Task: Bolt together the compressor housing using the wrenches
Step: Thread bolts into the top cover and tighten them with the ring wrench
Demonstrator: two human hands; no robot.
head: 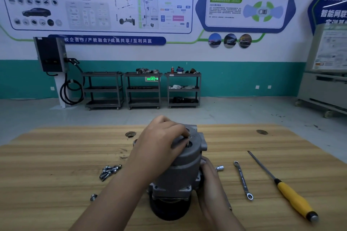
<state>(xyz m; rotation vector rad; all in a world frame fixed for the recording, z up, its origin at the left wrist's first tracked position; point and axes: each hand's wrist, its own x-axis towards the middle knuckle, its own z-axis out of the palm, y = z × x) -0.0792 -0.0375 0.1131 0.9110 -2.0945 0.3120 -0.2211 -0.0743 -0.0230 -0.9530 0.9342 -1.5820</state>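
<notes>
On the wooden table [56,155] the compressor housing [185,165] stands upright, near and central. The right hand [207,176] grasps its right flank to steady it; the left hand [161,137] pinches a bolt [187,143] at the top face. Best to thread it straight by finger until it seats, then take the wrench [243,180] lying to the right; spare bolts [109,171] lie left

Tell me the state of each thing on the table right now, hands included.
Compressor housing: upright, black end down.
Left hand: pinching a bolt atop the housing.
Right hand: gripping the housing's lower side.
Spare bolts: loose pile, left of the housing.
Ring wrench: lying flat, untouched.
Screwdriver: lying flat, untouched.
</notes>
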